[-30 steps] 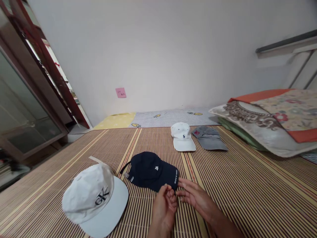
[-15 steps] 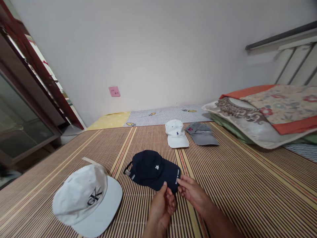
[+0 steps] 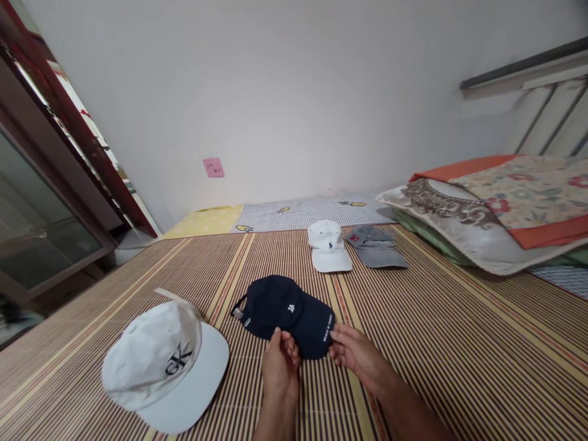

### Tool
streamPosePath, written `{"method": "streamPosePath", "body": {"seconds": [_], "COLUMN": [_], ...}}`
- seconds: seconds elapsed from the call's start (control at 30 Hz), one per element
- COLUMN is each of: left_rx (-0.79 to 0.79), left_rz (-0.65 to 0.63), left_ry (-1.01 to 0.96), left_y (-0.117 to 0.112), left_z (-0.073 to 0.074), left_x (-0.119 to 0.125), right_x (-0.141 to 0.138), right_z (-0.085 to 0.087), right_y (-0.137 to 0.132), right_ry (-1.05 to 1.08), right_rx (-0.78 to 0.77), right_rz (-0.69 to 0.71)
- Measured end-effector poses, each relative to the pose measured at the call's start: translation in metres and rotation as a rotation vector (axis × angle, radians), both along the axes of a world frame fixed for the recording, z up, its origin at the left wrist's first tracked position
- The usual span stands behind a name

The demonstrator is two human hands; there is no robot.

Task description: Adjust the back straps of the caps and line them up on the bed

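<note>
A navy baseball cap [image 3: 275, 303] with a small white emblem lies on the striped mat, its brim pointing right and white lettering along the brim's edge. My right hand [image 3: 356, 355] pinches the brim's front corner between thumb and fingers. Curled at the cap's near edge, where crown meets brim, is my left hand [image 3: 281, 364], closed with its thumb against the fabric; its fingers are partly hidden. To the left sits a larger white cap [image 3: 151, 355] with black letters. Farther back, a small white cap [image 3: 329, 245] stands beside a flattened grey cap [image 3: 376, 246].
The striped mat [image 3: 436, 343] covers the bed surface. A cushion [image 3: 452, 211] lies under a floral cloth with orange edging [image 3: 528, 196] at right. Behind runs a checked sheet [image 3: 312, 211] along the wall, which bears a pink note [image 3: 214, 167]. A glass-panelled door [image 3: 41, 214] is at left.
My left hand has slid left along the navy cap, from the brim's near edge to where it meets the crown. My right hand stays on the brim's corner.
</note>
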State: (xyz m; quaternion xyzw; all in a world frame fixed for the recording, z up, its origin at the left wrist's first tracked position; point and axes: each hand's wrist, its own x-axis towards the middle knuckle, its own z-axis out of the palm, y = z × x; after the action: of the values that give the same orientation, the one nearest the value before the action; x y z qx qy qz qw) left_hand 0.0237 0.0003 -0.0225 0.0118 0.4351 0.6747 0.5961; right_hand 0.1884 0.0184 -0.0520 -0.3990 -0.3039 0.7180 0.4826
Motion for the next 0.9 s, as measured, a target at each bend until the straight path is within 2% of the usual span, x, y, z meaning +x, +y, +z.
{"method": "streamPosePath", "body": {"seconds": [0.3,0.6,0.9], "left_rx": [-0.006,-0.029,-0.019], "left_rz": [0.018,0.001,-0.032], "left_ry": [-0.015,-0.017,-0.025], "left_y": [-0.0004,-0.0022,-0.0021], "left_z": [0.0003,0.0075,0.0022], "left_x": [0.0002,0.0004,-0.0024], "right_x": [0.0008,0.0019,0.0016], "right_z": [-0.0005,0.0014,-0.0032], "right_y": [-0.0001,-0.0024,-0.0005], "right_ry": [-0.019,-0.089,-0.122], "right_rx": [0.007,0.049,0.082], "right_rz": [0.009,0.073,0.091]}}
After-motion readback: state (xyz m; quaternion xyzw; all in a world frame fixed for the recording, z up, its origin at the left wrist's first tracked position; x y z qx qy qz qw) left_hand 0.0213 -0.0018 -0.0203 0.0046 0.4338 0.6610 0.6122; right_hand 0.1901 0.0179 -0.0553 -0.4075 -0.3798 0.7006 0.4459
